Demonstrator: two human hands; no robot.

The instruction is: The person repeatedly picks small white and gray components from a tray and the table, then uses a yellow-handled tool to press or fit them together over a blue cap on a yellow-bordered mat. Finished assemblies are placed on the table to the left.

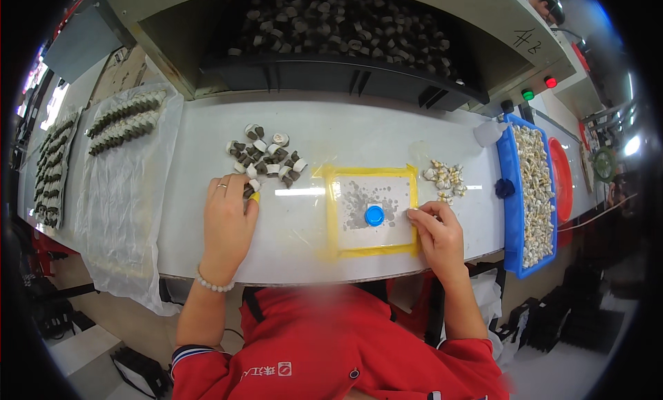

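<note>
- Bottom centre: red shirt (311, 345), forearms above it on either side.
- Left of centre: left hand (228, 224), thumb in yellow finger cover (255, 196). Thumb and index close about a dark-and-white piece (249, 188) at the near edge of a pile; cannot tell if pinched or only touched. Ring (222, 185) on a finger, pale bead bracelet (215, 285) at the wrist.
- Right of centre: right hand (442, 241), thumb and index tips close together by the right-hand strip of yellow tape (373, 171), other fingers curled; cannot tell if pinching anything small.
- Between hands: white panel (352, 240), grey-spotted, framed by that tape on the pale table (193, 137). Blue round cap (374, 215) near its middle.
- Past left hand: loose pile (260, 146), same dark-and-white kind, mixed angles.
- Past right hand: small cluster of metallic parts (445, 175).
- Right side: blue tray (511, 213) heaped with gold-and-silver parts (536, 200); white bottle (487, 132) beside its upper end, red tray (562, 179) just to the right.
- Left side: translucent sheet (117, 213), rows of pieces (128, 120) across its upper part.
- Top centre: black bin (311, 75) full of similar pieces. Green button (527, 94) and red button (550, 82), upper right.
</note>
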